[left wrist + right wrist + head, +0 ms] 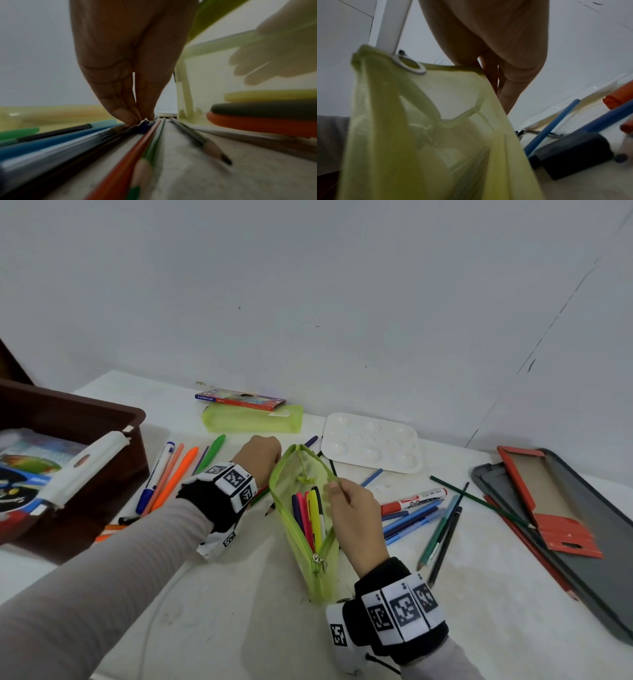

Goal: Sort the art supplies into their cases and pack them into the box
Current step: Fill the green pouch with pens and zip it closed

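pouch (pixel 310 522): sheer green mesh cloth | palette (pixel 371 441): glossy white plastic | table (pixel 239 611): matt, scuffed

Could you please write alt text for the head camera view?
The right hand pinches open a green mesh pencil pouch holding pens, while the left hand reaches among loose pens on the white table. A brown box sits far left.

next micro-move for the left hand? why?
Probably lift the pen the left hand pinches and drop it into the green pouch. The right hand holds the pouch's rim open, markers already stand inside, and more pens still lie loose on the table.
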